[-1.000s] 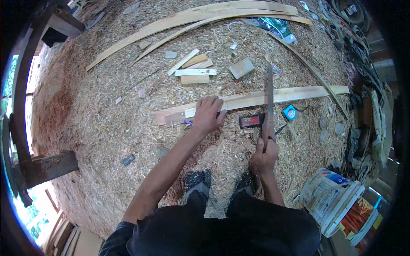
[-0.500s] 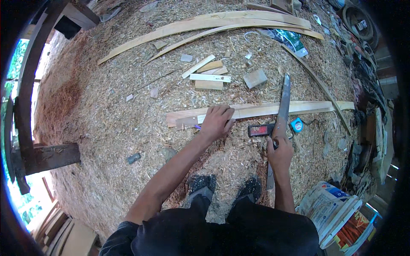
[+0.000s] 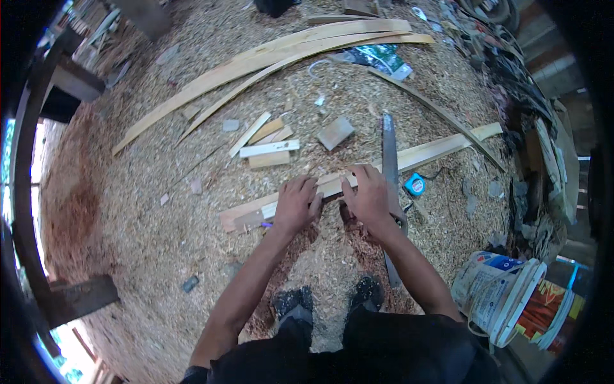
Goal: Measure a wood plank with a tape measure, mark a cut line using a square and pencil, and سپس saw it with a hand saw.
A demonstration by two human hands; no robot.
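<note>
Two long, pale wooden strips (image 3: 435,150) lie side by side across the shavings in front of me. My left hand (image 3: 298,203) grips them left of centre, fingers over the far edge and thumb on the near side. Close to its right, my right hand (image 3: 368,195) is closed over the same strips. A handsaw (image 3: 389,150) lies across them just right of that hand, its handle partly hidden by my wrist. At the left end a thin flat plate (image 3: 248,221) rests against the wood, with a purple stick-like thing (image 3: 266,224) beside it.
A blue tape measure (image 3: 415,185) sits right of the saw. Beyond are short wood offcuts (image 3: 270,159), a rectangular block (image 3: 336,132) and long curved boards (image 3: 256,61). White buckets (image 3: 492,291) stand at lower right; a dark timber post (image 3: 32,173) rises at left.
My right hand has let go of the saw handle and moved left onto the strips. My left hand stays on the wood. The view has turned, tilting the strips up to the right.
</note>
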